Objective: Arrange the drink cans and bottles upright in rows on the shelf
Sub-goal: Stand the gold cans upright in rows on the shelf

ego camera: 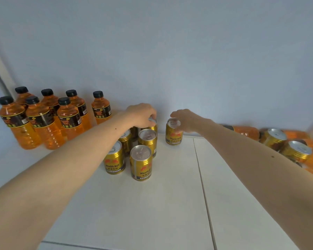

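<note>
Left hand [143, 114]: fingers curled down over the top of the rear gold can [153, 125] in the upright can cluster [140, 156] mid-shelf. Right hand [187, 120]: fingers pinch the rim of a lone upright can [173, 135] just right of the cluster. Seven orange bottles [43, 121] stand far left on the white shelf [170, 204]; more cans and bottles [287, 147] lie heaped at right.

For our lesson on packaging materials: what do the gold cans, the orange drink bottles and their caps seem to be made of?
Gold cans: most likely metal, with a glossy gold printed wall and a bare silvery lid with a pull tab.
Orange drink bottles: probably clear plastic, since the orange liquid shows through the ribbed, shiny walls; each has a dark label.
Caps: probably black plastic, fairly dull, with ridged sides.
</note>
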Tool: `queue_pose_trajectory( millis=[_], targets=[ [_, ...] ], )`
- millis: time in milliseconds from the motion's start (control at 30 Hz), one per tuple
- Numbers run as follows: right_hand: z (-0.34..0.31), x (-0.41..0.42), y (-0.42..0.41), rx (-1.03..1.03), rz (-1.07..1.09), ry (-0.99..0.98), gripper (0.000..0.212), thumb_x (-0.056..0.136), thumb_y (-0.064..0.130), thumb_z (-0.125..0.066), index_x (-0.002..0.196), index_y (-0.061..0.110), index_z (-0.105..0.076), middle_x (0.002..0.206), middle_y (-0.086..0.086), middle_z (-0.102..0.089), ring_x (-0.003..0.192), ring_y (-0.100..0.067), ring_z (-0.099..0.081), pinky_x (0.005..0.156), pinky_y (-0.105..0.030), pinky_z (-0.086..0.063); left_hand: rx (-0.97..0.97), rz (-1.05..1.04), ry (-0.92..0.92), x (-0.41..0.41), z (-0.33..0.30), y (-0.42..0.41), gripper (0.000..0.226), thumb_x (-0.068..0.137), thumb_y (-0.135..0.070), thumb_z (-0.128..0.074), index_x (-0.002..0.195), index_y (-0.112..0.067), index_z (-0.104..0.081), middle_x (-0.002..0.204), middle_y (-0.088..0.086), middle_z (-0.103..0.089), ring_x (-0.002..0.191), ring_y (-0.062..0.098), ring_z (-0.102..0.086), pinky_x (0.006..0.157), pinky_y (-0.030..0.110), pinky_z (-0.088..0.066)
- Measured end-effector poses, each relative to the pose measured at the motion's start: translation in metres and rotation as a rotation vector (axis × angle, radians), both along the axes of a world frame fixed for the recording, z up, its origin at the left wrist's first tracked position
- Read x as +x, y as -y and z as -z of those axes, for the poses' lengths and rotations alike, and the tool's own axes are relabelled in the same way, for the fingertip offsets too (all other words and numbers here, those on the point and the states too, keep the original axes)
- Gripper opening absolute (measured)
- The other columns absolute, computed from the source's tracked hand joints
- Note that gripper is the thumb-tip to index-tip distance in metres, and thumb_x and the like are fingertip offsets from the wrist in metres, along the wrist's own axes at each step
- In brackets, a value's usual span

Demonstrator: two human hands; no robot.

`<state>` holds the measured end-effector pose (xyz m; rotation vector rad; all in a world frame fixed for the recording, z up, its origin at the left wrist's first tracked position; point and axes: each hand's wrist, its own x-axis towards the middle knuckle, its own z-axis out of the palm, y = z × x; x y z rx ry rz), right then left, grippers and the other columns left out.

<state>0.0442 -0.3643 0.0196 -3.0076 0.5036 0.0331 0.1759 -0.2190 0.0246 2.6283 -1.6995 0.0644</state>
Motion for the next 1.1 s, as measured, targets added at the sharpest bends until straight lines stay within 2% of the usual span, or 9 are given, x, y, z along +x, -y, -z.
queue_pose_trajectory(
  millis=[167, 400, 600, 733, 933, 1033, 1100],
  targets=[
    [0.007, 0.018, 0.014, 0.005, -0.009, -0.034, 0.058, 0.081, 0.021, -0.071, 0.132, 0.008, -0.047, 0.129, -0.01, -0.052, 0.118, -0.027, -0.046, 0.09, -0.036, -0.042, -0.005, 0.014, -0.007, 0.013, 0.001, 0.008, 0.034, 0.091, -0.038, -0.055, 0.121, -0.022, -0.059, 0.124, 0.0, -0.056, 0.109, 0.021, -0.053, 0.086, 0.039, -0.049],
    [0.017, 0.025, 0.022, 0.016, -0.009, -0.045, 0.059, 0.084, 0.022, -0.069, 0.136, 0.01, -0.044, 0.131, -0.01, -0.05, 0.121, -0.027, -0.044, 0.091, -0.035, -0.039, -0.051, 0.036, 0.021, 0.021, 0.003, 0.019, 0.033, 0.091, -0.038, -0.056, 0.121, -0.023, -0.059, 0.123, -0.001, -0.057, 0.11, 0.019, -0.052, 0.076, 0.03, -0.04],
    [0.018, 0.009, 0.022, 0.04, 0.025, 0.035, 0.071, 0.08, 0.027, -0.073, 0.141, 0.012, -0.038, 0.137, -0.009, -0.044, 0.123, -0.027, -0.045, 0.097, -0.041, -0.043, -0.044, 0.068, 0.024, 0.016, -0.002, 0.03, 0.036, 0.091, -0.038, -0.056, 0.123, -0.024, -0.057, 0.125, -0.002, -0.056, 0.113, 0.019, -0.052, 0.079, 0.032, -0.042],
    [0.022, -0.034, 0.031, -0.024, 0.129, 0.107, 0.067, 0.083, 0.032, -0.07, 0.141, 0.019, -0.039, 0.142, -0.002, -0.038, 0.122, -0.025, -0.047, 0.093, -0.039, -0.045, -0.047, 0.144, 0.026, -0.002, -0.01, 0.053, 0.036, 0.09, -0.039, -0.058, 0.122, -0.023, -0.057, 0.124, -0.002, -0.056, 0.11, 0.018, -0.052, 0.076, 0.031, -0.039],
    [0.036, -0.127, 0.04, -0.07, 0.298, 0.087, 0.058, 0.081, 0.033, -0.071, 0.132, 0.019, -0.049, 0.136, 0.0, -0.043, 0.117, -0.024, -0.049, 0.081, -0.037, -0.046, -0.023, 0.332, 0.031, -0.066, -0.013, 0.102, 0.038, 0.09, -0.041, -0.058, 0.123, -0.023, -0.057, 0.122, -0.003, -0.056, 0.11, 0.019, -0.051, 0.079, 0.034, -0.045],
    [0.035, -0.174, 0.043, -0.09, 0.371, 0.078, 0.056, 0.081, 0.035, -0.071, 0.132, 0.021, -0.05, 0.139, 0.003, -0.043, 0.121, -0.022, -0.048, 0.084, -0.039, -0.049, 0.001, 0.419, 0.035, -0.105, -0.004, 0.123, 0.036, 0.088, -0.041, -0.058, 0.119, -0.023, -0.06, 0.118, -0.002, -0.058, 0.107, 0.021, -0.053, 0.08, 0.035, -0.047],
    [0.031, -0.203, 0.047, -0.093, 0.422, 0.101, 0.052, 0.08, 0.034, -0.072, 0.128, 0.023, -0.054, 0.135, 0.006, -0.045, 0.119, -0.019, -0.049, 0.083, -0.04, -0.049, 0.002, 0.465, 0.045, -0.131, 0.004, 0.136, 0.033, 0.086, -0.041, -0.06, 0.114, -0.023, -0.062, 0.112, -0.002, -0.059, 0.099, 0.02, -0.054, 0.073, 0.033, -0.046]
  ],
)
